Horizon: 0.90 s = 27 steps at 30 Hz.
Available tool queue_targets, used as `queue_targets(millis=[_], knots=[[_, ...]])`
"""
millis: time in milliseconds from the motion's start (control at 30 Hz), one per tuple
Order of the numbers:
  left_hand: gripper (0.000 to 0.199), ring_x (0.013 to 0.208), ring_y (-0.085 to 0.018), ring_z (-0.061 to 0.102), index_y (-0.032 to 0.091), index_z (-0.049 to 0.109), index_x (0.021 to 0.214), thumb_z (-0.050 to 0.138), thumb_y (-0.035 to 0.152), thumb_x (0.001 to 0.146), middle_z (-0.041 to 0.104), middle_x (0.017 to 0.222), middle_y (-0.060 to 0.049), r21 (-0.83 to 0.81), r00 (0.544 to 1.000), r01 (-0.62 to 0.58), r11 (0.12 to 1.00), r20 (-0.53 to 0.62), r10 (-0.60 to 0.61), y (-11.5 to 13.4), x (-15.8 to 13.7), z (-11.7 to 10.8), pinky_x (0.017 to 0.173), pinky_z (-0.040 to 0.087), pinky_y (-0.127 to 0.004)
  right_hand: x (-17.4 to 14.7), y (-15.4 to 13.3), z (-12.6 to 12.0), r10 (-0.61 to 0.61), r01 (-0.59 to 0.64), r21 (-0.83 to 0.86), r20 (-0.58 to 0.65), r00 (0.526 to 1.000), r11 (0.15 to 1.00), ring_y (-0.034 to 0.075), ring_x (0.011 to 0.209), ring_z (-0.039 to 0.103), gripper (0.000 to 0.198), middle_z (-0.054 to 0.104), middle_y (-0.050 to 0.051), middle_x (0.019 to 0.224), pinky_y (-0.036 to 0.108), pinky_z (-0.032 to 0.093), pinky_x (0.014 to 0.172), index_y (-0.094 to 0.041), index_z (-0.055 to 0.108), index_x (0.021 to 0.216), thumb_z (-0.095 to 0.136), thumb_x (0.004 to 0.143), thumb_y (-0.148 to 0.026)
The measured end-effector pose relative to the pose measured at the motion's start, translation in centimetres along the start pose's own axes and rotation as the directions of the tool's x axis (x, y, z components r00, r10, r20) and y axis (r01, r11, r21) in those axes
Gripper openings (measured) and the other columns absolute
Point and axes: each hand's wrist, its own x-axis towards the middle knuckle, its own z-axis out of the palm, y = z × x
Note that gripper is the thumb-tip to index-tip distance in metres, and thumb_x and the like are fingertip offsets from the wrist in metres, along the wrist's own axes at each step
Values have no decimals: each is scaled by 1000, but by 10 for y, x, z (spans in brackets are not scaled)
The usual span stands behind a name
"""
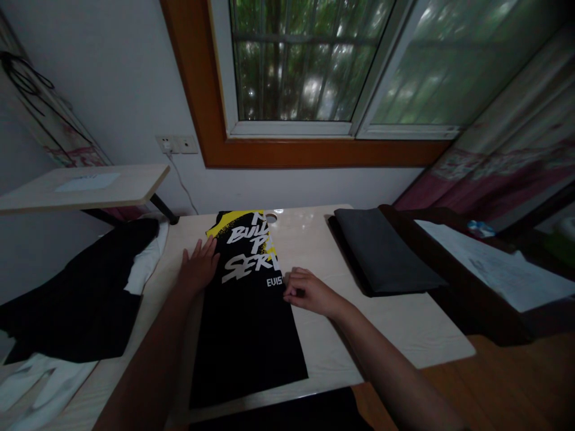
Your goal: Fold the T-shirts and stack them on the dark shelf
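A black T-shirt (247, 341) with white lettering and yellow patches lies folded into a long narrow strip on the pale wooden desk. My left hand (199, 266) rests flat at its upper left edge, fingers stretched out and touching the cloth. At the right edge, beside the small white letters, my right hand (309, 291) is closed in a pinch with thumb and fingertips on the fabric's border. The shirt's sleeves do not show; they may be tucked underneath.
Dark folded garments (381, 251) are stacked on the desk's right side. Black and white clothes (85, 293) lie in a heap at left, under a raised shelf (148, 179). A desk hole (271, 219) sits by the shirt's far end. A white cable (182, 182) hangs from the wall socket.
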Motion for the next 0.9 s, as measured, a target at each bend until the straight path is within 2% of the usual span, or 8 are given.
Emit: queue_targets(millis=[167,367,600,700,900], knots=[[54,152,-35,26,29,35,156,27,40,103,35,163,-8,-15,1000,-12,1000,-26,12,-6,1,0,117,18,-70,1,-4,-3,-14,14,16,11,1000,1000,17,81,57,10,62,0,76,33,41,83,-22,65,80,73,86,-24],[52,151,-34,28,31,38,154,29,38,103,38,162,-7,-31,998,-30,999,-51,28,-10,2,1,117,20,-69,-2,-4,-6,-26,25,26,60,998,999,18,85,58,8,65,0,79,36,41,87,-26,75,88,79,83,-29],[50,150,-35,29,36,45,150,32,32,102,39,161,-2,-66,997,-57,996,-48,54,-15,4,3,115,20,-72,-3,-3,-10,-38,32,79,84,996,996,18,86,58,10,66,1,79,38,42,89,-30,81,92,75,88,-38],[53,149,-36,32,40,51,145,35,22,98,40,160,0,-71,996,-85,994,-19,84,-19,4,0,113,20,-75,-2,-5,-10,-35,29,107,56,998,994,17,85,59,12,67,2,80,38,44,90,-27,80,93,71,92,-35],[58,146,-34,37,41,57,140,39,13,92,45,157,2,-96,992,-125,988,-2,125,-28,5,-5,114,22,-71,1,-4,-3,3,7,101,-96,995,995,20,96,60,23,64,7,98,37,49,89,-26,74,116,61,97,-26]])
